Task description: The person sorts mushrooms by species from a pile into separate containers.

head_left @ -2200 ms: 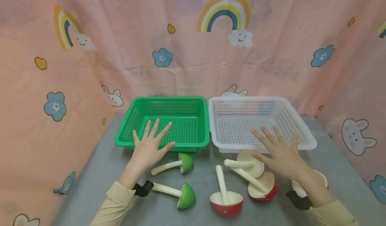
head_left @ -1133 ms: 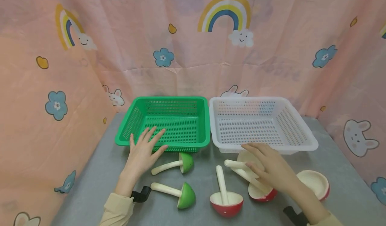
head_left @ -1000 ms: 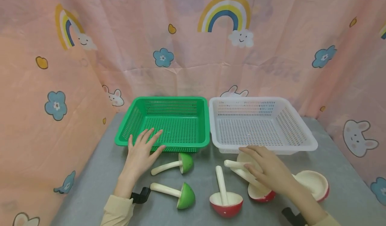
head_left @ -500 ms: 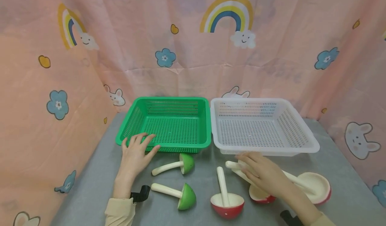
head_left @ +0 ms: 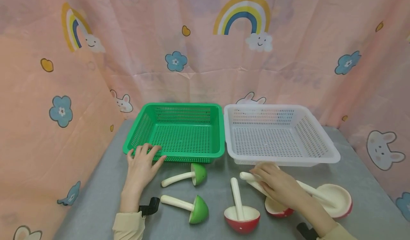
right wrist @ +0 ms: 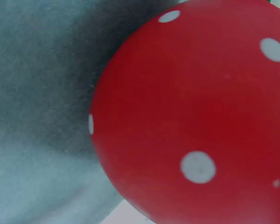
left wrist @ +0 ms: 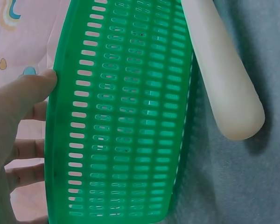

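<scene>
At the near left rim of the green basket [head_left: 192, 155], my left hand [head_left: 139, 172] rests with bent, spread fingers; in the left wrist view its thumb [left wrist: 35, 86] touches the rim. My right hand [head_left: 277, 184] bends its fingers round a white-stemmed toy mushroom [head_left: 246, 176], mostly hidden beneath it. A second red toy mushroom [head_left: 278, 210] lies partly under that hand. Another red one [head_left: 242, 225] stands stem-up in front, and one [head_left: 336, 197] lies at the right. Two green toy mushrooms [head_left: 199, 209] lie between the hands. A white-spotted red cap [right wrist: 191, 102] fills the right wrist view.
A white basket [head_left: 282, 159] stands beside the green one at the back of the grey table [head_left: 179, 229]. Behind and at both sides hangs a pink curtain [head_left: 198, 83] printed with rainbows and rabbits.
The left hand has drawn back from over the green basket to its near rim. The right hand has come down from the white basket's front onto the toy mushroom, its fingers bending.
</scene>
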`<move>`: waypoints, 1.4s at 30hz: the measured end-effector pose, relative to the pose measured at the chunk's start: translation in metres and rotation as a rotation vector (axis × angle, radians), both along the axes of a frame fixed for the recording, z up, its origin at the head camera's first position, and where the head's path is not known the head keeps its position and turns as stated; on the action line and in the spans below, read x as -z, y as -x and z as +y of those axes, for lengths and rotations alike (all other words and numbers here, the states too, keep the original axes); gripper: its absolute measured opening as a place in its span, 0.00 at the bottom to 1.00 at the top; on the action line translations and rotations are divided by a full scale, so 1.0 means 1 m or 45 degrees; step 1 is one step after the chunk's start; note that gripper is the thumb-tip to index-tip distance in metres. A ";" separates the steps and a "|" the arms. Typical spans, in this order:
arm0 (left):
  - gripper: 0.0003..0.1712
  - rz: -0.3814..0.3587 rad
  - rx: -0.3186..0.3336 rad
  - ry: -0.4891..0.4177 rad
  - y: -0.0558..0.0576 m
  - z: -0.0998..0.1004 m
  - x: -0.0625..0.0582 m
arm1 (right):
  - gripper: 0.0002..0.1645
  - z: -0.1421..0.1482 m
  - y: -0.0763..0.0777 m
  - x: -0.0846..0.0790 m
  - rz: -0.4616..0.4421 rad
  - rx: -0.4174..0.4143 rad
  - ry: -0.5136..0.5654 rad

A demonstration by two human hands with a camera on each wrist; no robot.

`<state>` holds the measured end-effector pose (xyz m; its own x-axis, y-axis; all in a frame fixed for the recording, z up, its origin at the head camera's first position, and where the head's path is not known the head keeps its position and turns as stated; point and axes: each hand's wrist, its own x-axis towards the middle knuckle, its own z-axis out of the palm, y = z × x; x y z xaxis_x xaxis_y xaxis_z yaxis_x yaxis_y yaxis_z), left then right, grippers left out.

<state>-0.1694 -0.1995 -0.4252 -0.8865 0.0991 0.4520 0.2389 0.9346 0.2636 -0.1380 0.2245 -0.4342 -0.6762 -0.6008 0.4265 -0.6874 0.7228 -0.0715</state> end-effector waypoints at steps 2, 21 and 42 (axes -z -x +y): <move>0.19 0.003 -0.003 -0.002 0.000 0.000 0.000 | 0.27 0.000 0.001 0.001 -0.001 -0.003 0.003; 0.14 -0.033 -0.013 -0.025 -0.002 0.005 -0.001 | 0.23 0.005 0.003 0.009 -0.014 -0.028 -0.013; 0.15 -0.028 -0.023 -0.051 -0.001 0.003 0.000 | 0.28 0.004 -0.017 -0.040 -0.066 -0.007 -0.006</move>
